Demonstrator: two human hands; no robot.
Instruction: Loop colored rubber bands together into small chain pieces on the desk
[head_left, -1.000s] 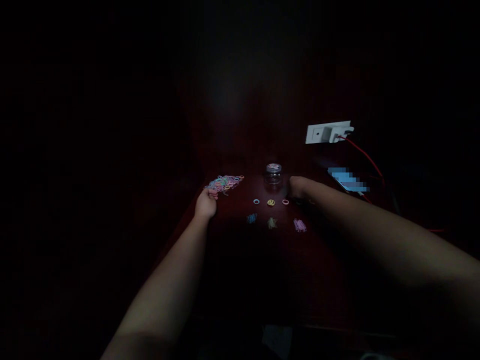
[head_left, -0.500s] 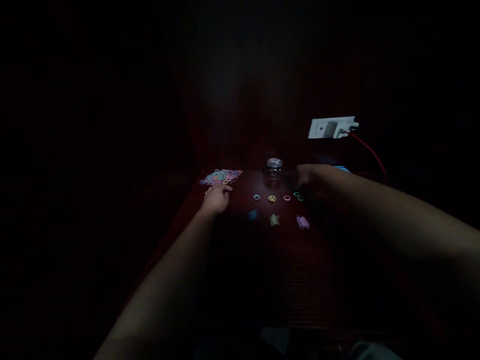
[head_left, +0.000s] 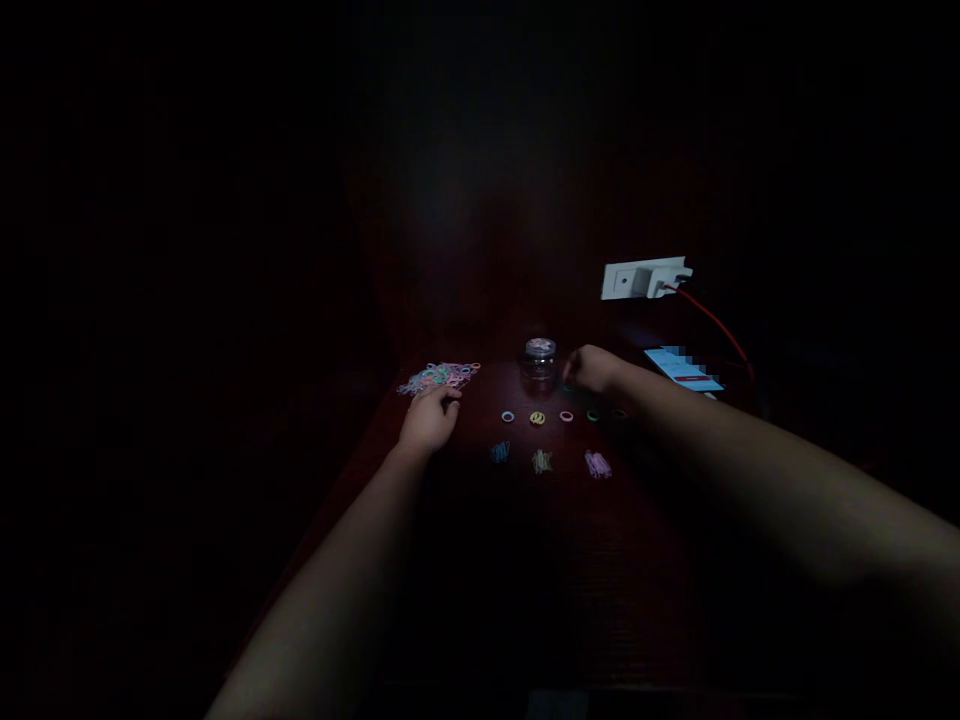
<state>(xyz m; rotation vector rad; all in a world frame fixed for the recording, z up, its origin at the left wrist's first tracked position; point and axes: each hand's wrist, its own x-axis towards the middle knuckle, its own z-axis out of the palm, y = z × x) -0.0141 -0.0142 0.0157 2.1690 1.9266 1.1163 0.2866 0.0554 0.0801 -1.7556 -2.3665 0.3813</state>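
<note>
My left hand [head_left: 429,420] lies at the near edge of a mixed pile of pastel elastic hair ties [head_left: 439,378], thumb apart from the fingers; its fingertips are partly hidden. Closed at the fingertips, my right hand [head_left: 592,370] is above the table just right of a clear lidded jar [head_left: 539,362]. A bit of green shows under those fingers, apparently a green hair tie [head_left: 568,388]. In a row nearer me lie a blue hair tie [head_left: 508,417], yellow ones [head_left: 537,419], a pink one [head_left: 566,416] and a green one [head_left: 592,415].
Nearer me are bundles of thin bands: blue [head_left: 500,453], pale yellow [head_left: 542,461] and purple [head_left: 598,464]. A lit phone [head_left: 682,370] lies at right. Above it, a wall socket [head_left: 622,281] holds a charger with a red cable [head_left: 712,314]. The surroundings are very dark.
My right hand has moved left toward the jar, and one of two green hair ties has left its place in the row. The phone is uncovered. The view has tilted slightly up.
</note>
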